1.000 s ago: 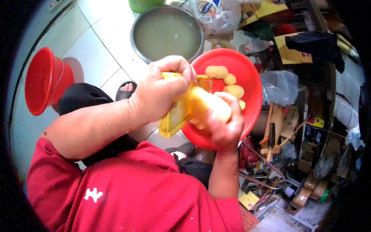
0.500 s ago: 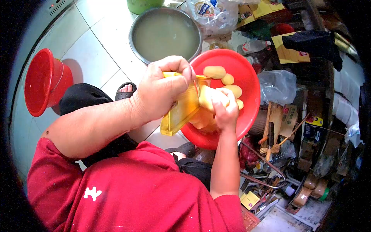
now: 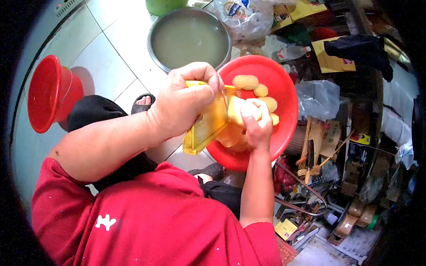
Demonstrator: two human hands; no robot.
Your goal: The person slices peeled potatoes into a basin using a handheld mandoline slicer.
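Note:
My left hand [image 3: 184, 99] is closed around the upper end of a yellow plastic grater [image 3: 195, 141], which slants down over the near left edge of a red basin [image 3: 287, 88]. In my right hand [image 3: 258, 126] is a peeled potato [image 3: 235, 108], pressed against the grater's right side. Fingers and potato hide most of the grating face. Several more peeled potatoes [image 3: 245, 82] lie in the basin, and pale pieces [image 3: 228, 135] show below the grater, partly hidden.
A metal basin [image 3: 151, 46] of cloudy water stands beyond my hands. To the left is a red bucket [image 3: 44, 95] on the tiled floor. Plastic bags [image 3: 317, 99], a bottle [image 3: 290, 53], cardboard and tools [image 3: 309, 159] clutter the right side.
Both hands keep their grip on the grater and the potato and have hardly moved. The whole view has shifted very slightly.

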